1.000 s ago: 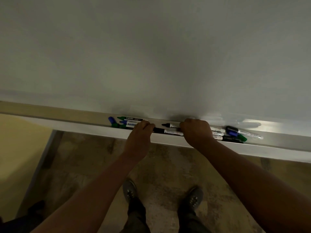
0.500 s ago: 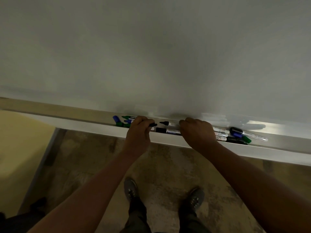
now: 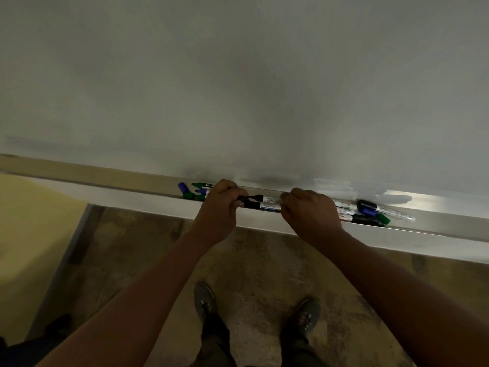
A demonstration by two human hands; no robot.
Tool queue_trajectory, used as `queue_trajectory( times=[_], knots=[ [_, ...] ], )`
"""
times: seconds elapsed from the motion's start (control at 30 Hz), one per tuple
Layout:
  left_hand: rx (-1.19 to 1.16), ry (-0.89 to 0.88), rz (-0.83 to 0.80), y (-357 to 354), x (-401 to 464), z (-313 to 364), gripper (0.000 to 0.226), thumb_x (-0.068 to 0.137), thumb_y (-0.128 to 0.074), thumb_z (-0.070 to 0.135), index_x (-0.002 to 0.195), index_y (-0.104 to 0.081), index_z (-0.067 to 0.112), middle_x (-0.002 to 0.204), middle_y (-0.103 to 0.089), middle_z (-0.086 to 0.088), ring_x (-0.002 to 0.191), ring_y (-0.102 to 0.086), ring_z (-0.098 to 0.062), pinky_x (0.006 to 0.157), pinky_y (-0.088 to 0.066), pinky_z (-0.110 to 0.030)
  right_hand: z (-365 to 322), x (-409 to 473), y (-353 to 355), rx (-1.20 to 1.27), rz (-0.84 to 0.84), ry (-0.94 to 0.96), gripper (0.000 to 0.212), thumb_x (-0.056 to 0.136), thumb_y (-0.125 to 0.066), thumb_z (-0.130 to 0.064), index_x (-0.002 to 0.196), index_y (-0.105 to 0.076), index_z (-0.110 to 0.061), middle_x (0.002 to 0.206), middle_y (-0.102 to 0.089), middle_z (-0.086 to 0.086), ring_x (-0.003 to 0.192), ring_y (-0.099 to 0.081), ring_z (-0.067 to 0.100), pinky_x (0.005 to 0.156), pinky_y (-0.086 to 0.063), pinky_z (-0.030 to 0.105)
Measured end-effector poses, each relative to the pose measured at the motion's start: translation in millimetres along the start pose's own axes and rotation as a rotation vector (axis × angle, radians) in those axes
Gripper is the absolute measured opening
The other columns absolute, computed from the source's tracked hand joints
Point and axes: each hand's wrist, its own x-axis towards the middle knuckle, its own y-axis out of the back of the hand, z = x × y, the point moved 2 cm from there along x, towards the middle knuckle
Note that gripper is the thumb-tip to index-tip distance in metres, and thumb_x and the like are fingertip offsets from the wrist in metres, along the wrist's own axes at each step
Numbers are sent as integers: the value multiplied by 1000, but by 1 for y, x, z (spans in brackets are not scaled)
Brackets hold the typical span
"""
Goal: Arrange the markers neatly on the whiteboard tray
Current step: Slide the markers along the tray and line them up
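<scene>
Markers lie along the whiteboard tray (image 3: 436, 229) in three loose groups, so we judge the tidying only part done. At the left, a blue-capped marker (image 3: 182, 187) and a green marker (image 3: 203, 185) sit askew across each other. In the middle, two black markers (image 3: 264, 202) lie one behind the other, roughly parallel with the tray's length. Our left hand (image 3: 219, 207) is curled, its fingertips pinching the cap end of the rear black marker. Our right hand (image 3: 312, 210) is folded down over the other ends of the pair; the fingers are hidden, so it seems to hold them, but we cannot tell for sure. At the right, the right-hand heap (image 3: 370, 211) is crossed and jumbled. Both end groups are left to straighten.
</scene>
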Motion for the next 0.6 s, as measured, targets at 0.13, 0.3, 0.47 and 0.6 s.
queue_trajectory(
  times=[0.13, 0.3, 0.47, 0.6],
  knots=[
    [-76, 42, -10, 4, 1, 3, 25, 90, -58, -6, 111, -68, 3, 103, -54, -6, 90, -51, -14, 81, -35, -4, -1, -1, 3, 14, 14, -7, 8, 85, -63, -22, 80, -65, -16, 69, -57, 0, 55, -53, 23, 49, -37, 29],
    [-99, 69, -2, 5, 0, 5, 26, 90, -58, -4, 111, -69, 5, 103, -55, -6, 92, -51, -14, 83, -38, -11, -3, -7, 5, 51, 31, -15, 7, 85, -64, -21, 80, -66, -16, 68, -56, 0, 55, -52, 22, 49, -39, 29],
    [-109, 57, -50, 1, -4, 6, 25, 91, -60, 0, 112, -69, 10, 106, -57, -4, 96, -53, -13, 87, -41, -18, -8, -10, 6, 73, 38, -25, 11, 88, -61, -25, 88, -69, -17, 75, -59, -2, 62, -54, 20, 56, -37, 28],
    [-254, 129, -41, 4, -6, 4, 24, 92, -60, 4, 110, -70, 16, 106, -65, 3, 98, -58, -7, 88, -44, -15, -13, -12, 13, 170, 61, -38, 20, 87, -61, -34, 98, -68, -18, 95, -56, 0, 84, -51, 20, 66, -44, 33]
  ],
)
